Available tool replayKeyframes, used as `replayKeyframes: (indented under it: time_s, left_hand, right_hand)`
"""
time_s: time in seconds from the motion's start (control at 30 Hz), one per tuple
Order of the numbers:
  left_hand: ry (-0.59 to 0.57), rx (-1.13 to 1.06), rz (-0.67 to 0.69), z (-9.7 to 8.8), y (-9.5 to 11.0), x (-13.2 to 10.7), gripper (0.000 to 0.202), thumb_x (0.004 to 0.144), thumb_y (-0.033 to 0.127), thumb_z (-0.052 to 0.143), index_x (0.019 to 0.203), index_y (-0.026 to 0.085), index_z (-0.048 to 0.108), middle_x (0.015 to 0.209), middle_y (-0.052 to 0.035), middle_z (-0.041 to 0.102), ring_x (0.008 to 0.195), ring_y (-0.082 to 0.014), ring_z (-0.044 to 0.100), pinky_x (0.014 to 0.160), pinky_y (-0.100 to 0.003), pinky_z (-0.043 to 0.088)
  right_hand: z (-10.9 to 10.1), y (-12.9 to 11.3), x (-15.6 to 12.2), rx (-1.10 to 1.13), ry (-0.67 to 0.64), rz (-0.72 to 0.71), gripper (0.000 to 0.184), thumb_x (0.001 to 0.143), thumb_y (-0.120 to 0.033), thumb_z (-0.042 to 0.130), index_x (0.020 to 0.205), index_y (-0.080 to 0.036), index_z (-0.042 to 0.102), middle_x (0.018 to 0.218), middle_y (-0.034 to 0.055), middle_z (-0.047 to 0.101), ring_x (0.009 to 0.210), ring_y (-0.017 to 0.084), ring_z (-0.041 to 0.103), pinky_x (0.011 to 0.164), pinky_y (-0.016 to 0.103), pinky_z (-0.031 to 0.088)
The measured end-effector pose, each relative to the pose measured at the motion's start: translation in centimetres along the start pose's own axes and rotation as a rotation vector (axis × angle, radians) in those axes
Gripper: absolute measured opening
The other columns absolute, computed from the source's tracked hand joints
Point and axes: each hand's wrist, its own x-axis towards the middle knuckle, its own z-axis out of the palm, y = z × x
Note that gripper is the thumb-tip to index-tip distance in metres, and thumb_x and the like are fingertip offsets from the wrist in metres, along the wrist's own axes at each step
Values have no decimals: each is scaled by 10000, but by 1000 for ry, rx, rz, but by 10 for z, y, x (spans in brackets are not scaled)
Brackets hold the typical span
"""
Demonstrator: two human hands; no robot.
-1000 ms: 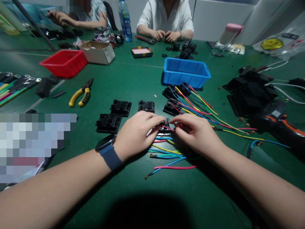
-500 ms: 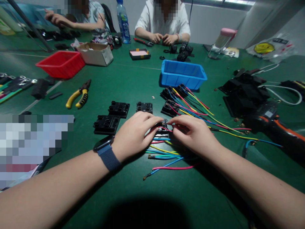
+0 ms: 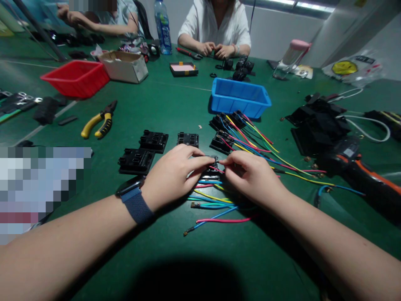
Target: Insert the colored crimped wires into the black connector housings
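My left hand (image 3: 175, 171), wearing a watch on a blue band, grips a small black plastic socket module (image 3: 213, 172) on the table, with fingers bent around its left and upper side. From the right, my right hand (image 3: 250, 173) meets the same module, thumb and index fingertip pressed together at its top edge. Whatever lies in that pinch is too small to make out. A thin red wire crosses the module between both hands. Under and in front of my hands lie loose blue, yellow and red wires (image 3: 216, 205), some with metal terminals.
Several bare black modules (image 3: 136, 161) lie to the left; several wired ones (image 3: 222, 141) sit beyond my hands. Around them are pliers (image 3: 99, 119), a red bin (image 3: 75, 79), a blue bin (image 3: 239, 98) and an orange-black power tool (image 3: 354, 163). Two people sit across the table.
The view has shifted slightly, moving most things a little left in the picture. Both hands stay at the module, and my right fingertips have shifted slightly against its top edge.
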Motion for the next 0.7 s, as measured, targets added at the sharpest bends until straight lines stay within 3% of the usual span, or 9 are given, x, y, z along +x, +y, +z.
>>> replayKeyframes:
  time_s: [0.3, 0.43, 0.6, 0.7]
  left_hand:
    - [5, -98, -70, 2, -2, 0, 271, 876, 247, 510, 1115, 222, 634, 1034, -63, 621, 981, -201, 541, 865, -358, 447]
    - [47, -195, -136, 2, -5, 2, 266, 855, 312, 556, 1088, 198, 616, 1032, -42, 642, 982, -181, 567, 891, -335, 444]
    - [52, -246, -188, 2, -5, 3, 290, 840, 321, 566, 1094, 183, 590, 1087, -42, 634, 1022, -182, 575, 916, -328, 445]
    - [45, -259, -208, 2, -6, 2, 293, 836, 329, 559, 1090, 187, 588, 1086, -46, 629, 1019, -190, 578, 910, -339, 454]
  right_hand:
    - [-3, 1, 1, -36, -54, -29, 121, 785, -126, 496, 801, -174, 607, 761, 34, 617, 717, 160, 558, 663, 267, 426]
    - [-12, 0, 3, -95, -119, -37, 182, 801, -142, 496, 916, -182, 632, 838, 44, 645, 780, 173, 581, 692, 281, 443]
    - [-31, -5, 3, -172, -115, -66, 245, 809, -119, 488, 983, -193, 643, 944, 48, 676, 877, 192, 603, 748, 313, 459]
    - [-53, -8, 1, -234, -52, -46, 236, 807, -123, 486, 953, -206, 651, 940, 26, 685, 833, 180, 617, 684, 299, 461]
